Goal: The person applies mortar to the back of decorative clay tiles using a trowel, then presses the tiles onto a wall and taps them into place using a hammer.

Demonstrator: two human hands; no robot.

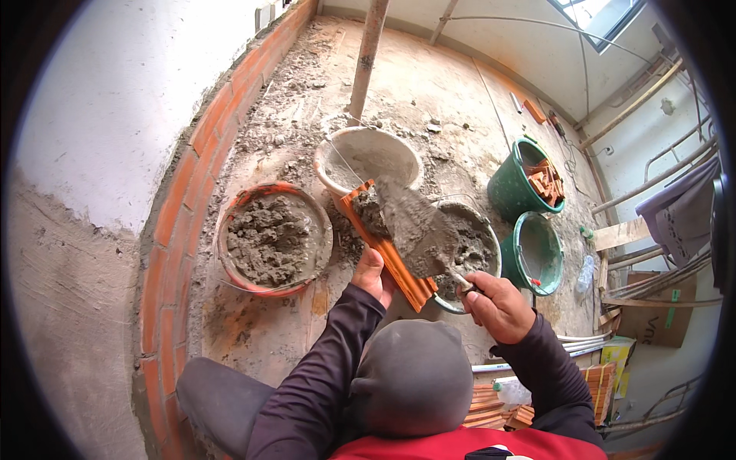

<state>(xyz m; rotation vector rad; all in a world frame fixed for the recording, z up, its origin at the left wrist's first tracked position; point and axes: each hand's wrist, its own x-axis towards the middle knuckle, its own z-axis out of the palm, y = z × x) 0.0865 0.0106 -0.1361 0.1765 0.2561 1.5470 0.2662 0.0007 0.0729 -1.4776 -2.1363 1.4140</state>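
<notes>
My left hand (371,277) grips a long orange grooved brick (406,277) from its left side. Grey mortar (370,211) sits on the brick's far end. My right hand (499,308) is closed round the handle of a trowel, whose mortar-coated blade (418,230) lies over the brick's right side and touches the mortar there. Under the trowel, partly hidden, stands a bucket of mortar (497,257). To the left is an orange-rimmed bucket (328,257) heaped with mortar. A pale bucket (414,153) with a wire handle stands just beyond the brick.
A low orange brick wall (178,222) runs along the left. Two green buckets stand at right, one holding brick pieces (546,182), the other nearer (529,261). A post (368,61) rises beyond the pale bucket. Stacked bricks (484,406) and scaffold poles (652,179) lie right.
</notes>
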